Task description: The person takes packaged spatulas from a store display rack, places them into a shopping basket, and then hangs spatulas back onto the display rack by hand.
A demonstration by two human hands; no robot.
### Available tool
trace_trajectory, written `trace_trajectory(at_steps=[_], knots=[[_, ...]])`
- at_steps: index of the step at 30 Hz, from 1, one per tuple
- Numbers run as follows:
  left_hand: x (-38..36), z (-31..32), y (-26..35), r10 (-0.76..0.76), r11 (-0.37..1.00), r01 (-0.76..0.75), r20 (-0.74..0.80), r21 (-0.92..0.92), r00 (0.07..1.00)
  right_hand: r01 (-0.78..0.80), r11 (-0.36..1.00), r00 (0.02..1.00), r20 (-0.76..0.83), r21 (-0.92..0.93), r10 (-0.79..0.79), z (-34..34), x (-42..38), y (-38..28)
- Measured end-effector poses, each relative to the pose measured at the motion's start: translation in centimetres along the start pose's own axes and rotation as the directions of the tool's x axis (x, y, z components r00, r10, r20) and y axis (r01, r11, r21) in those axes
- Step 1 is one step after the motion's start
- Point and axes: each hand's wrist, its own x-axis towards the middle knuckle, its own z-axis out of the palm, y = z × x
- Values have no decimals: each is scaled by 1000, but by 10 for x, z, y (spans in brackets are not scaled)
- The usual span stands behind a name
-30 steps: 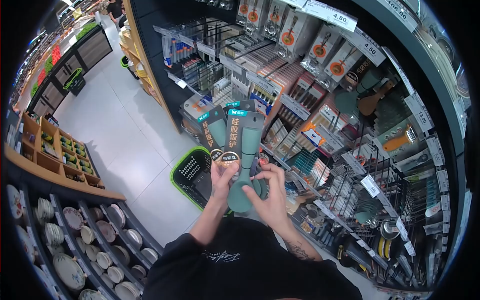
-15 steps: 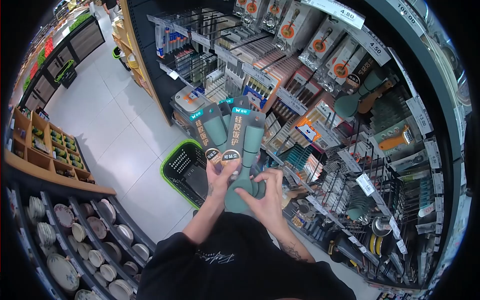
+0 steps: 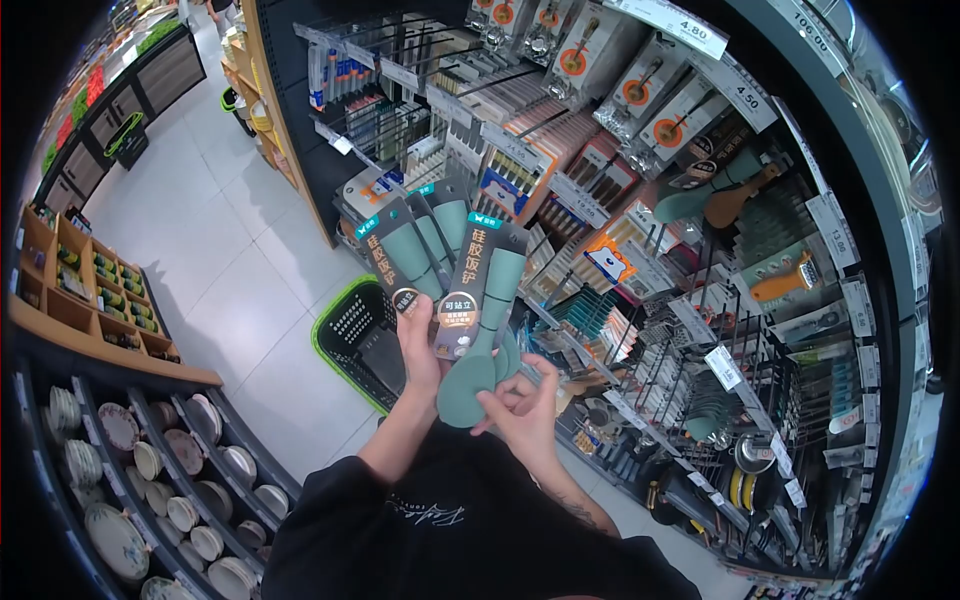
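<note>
Several green silicone rice paddles on dark hanging cards are fanned out in front of my chest. My left hand [image 3: 418,345] is closed round the lower part of the bunch, its thumb on the left card [image 3: 392,262]. The front rice paddle [image 3: 467,388] tilts a little to the right, its round head lowest. My right hand [image 3: 522,402] pinches that head's right edge, and other green paddle heads [image 3: 507,358] show behind it. The palm side of my left hand is hidden by the cards.
A black shopping basket with a green rim [image 3: 330,350] stands on the floor at left. Racks of packaged utensils [image 3: 590,200] fill the right side, with more green paddles [image 3: 690,205] hanging there. Plates and bowls [image 3: 120,540] line a shelf at lower left.
The cards have spread farther apart, the left ones moving left. My left thumb has come off the front card. My right hand has shifted slightly down, toward the edge of the paddle head.
</note>
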Motion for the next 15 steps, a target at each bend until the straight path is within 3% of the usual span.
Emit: trace_trajectory(at_steps=[1, 5, 7, 9, 12, 13, 15], knots=[[-1, 2, 1, 6, 1000, -6, -35, 9, 999, -95, 985, 994, 68, 144, 86, -3, -1, 2], [13, -32, -29, 93, 994, -82, -177, 69, 980, -33, 982, 999, 45, 187, 25, 3, -6, 4], [25, -75, -46, 56, 998, -61, -144, -31, 988, -170, 977, 978, 144, 132, 151, -4, -6, 5], [18, -59, -30, -43, 991, 20, -164, -136, 986, -186, 982, 964, 202, 37, 175, -9, -7, -8], [21, -42, -19, 61, 980, -90, -163, -178, 985, -104, 994, 971, 218, 30, 95, -21, -11, -15], [31, -53, -26, 103, 990, -121, -209, -73, 972, -85, 996, 970, 230, 10, 80, -27, -13, -15], [20, -28, -9, 92, 982, -114, -150, -150, 984, -53, 998, 970, 237, -15, 55, -40, -15, -24]])
